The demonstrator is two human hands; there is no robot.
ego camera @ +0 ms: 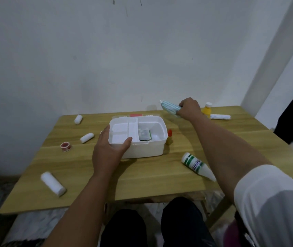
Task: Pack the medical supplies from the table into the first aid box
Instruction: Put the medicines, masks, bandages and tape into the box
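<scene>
Wood-grain tabletop [142, 175]. Smooth white plastic first aid box [142, 147] is sitting open at centre, a flat green-edged packet [144, 134] lying inside. Left hand [109, 148] is bracing the box's near-left corner, fingers curled around the rim. Right hand [188, 109] is gripping a soft, striped blue-white pack [170, 108] above the far edge, fingers wrapped round it. Cylindrical gauze rolls [53, 183] and a conical-tipped white bottle [198, 165] are lying scattered.

Left hand [109, 148] sits low and forward, palm down, thumb hooked over a rim, fingers wrapped round the near-left corner. Right arm stretched far out, forearm bare, white sleeve bunched above the elbow. Right hand [189, 108] knuckles-up, fingers curled, gripping something at the far edge.
</scene>
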